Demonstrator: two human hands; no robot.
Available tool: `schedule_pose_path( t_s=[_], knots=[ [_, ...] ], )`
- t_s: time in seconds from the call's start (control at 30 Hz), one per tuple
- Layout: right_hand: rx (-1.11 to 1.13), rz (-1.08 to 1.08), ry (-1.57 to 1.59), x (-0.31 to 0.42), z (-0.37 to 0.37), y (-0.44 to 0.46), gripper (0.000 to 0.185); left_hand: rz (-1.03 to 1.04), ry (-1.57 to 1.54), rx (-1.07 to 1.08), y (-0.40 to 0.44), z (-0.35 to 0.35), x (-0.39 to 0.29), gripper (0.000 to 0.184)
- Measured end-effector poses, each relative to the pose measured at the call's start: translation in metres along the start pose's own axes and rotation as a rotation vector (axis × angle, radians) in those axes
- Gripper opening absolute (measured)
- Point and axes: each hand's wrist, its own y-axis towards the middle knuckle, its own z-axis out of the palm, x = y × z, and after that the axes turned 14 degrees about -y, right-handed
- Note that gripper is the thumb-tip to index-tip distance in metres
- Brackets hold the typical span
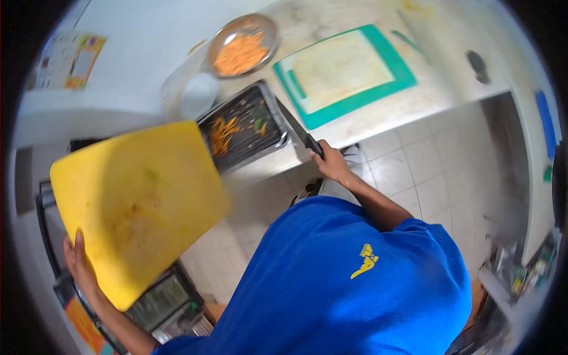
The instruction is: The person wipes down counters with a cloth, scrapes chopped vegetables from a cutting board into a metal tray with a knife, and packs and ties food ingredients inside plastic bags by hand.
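My left hand (80, 263) grips the lower left edge of a large yellow cutting board (154, 195), which is stained and held up off the counter at the left. In my right hand (331, 163) is a kitchen knife (297, 129), held by its black handle with the blade pointing up and left along a tray's side. That dark ridged tray (248, 112) lies on the counter between the board and the knife, with orange shreds (222, 135) and a bit of green in it. Part of the tray's left side is hidden behind the yellow board.
A metal bowl (269, 35) of orange shreds stands on the counter (432, 77) behind the tray, with a white round dish (199, 96) beside it. A green-bordered board (387, 56) lies to the right. Farther right is a small dark object (477, 66).
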Motion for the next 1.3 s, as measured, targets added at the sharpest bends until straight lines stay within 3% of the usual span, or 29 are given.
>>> schedule_pose_path(
  t_s=[0.13, 0.2, 0.27, 0.4, 0.47, 0.53, 0.67, 0.7, 0.73, 0.8, 0.9, 0.93, 0.97, 1.07, 1.17, 1.3],
  knots=[
    [-0.347, 0.215, 0.004, -0.088, -0.054, -0.032, 0.028, 0.086, -0.018, 0.102, -0.018, 0.002, -0.003, 0.018],
    [-0.527, 0.299, -0.158, -0.13, -0.092, -0.045, 0.026, 0.071, -0.1, 0.039, -0.032, 0.024, -0.018, 0.016],
    [-0.845, 0.29, -0.31, -0.167, -0.126, -0.056, 0.025, 0.07, -0.163, 0.035, -0.043, 0.034, -0.024, 0.014],
    [-0.916, 0.466, -0.402, -0.248, -0.208, -0.039, 0.028, 0.048, -0.146, 0.147, -0.041, 0.061, -0.043, 0.012],
    [-0.886, 0.548, -0.388, -0.261, -0.241, -0.02, 0.03, -0.001, -0.115, 0.212, -0.042, 0.075, -0.056, 0.012],
    [-0.824, 0.62, -0.347, -0.262, -0.274, -0.003, 0.032, 0.1, -0.129, 0.161, -0.055, 0.116, -0.071, 0.013],
    [-0.933, 0.396, -0.633, -0.32, -0.325, 0.046, 0.036, 0.191, -0.036, 0.068, -0.068, 0.169, -0.099, 0.013],
    [-0.828, 0.411, -0.727, -0.334, -0.339, 0.056, 0.034, 0.166, -0.005, 0.037, -0.07, 0.168, -0.106, 0.012],
    [-0.963, 0.464, -0.876, -0.304, -0.348, 0.068, 0.03, 0.139, 0.031, -0.003, -0.077, 0.172, -0.112, 0.012],
    [-1.005, 0.222, -0.771, -0.261, -0.356, 0.106, 0.03, 0.026, 0.078, -0.104, -0.09, 0.182, -0.129, 0.011],
    [-0.676, -0.395, -0.566, -0.218, -0.268, 0.201, 0.032, -0.037, 0.038, -0.135, -0.096, 0.18, -0.131, 0.011],
    [-0.735, -0.558, -0.538, -0.186, -0.217, 0.22, 0.033, -0.089, 0.029, -0.172, -0.099, 0.183, -0.137, 0.011],
    [-0.556, -0.587, -0.351, -0.148, -0.173, 0.228, 0.032, -0.132, 0.016, -0.201, -0.104, 0.184, -0.139, 0.011],
    [0.075, -0.757, -0.615, -0.054, -0.088, 0.243, 0.044, -0.218, 0.094, -0.303, -0.107, 0.196, -0.148, 0.011],
    [0.222, -0.879, -0.906, -0.007, -0.056, 0.234, 0.054, -0.254, 0.121, -0.407, -0.135, 0.19, -0.147, 0.01],
    [0.101, -0.808, -0.974, -0.023, -0.011, 0.231, 0.064, -0.367, 0.217, -0.338, -0.149, 0.176, -0.141, 0.008]
  ],
)
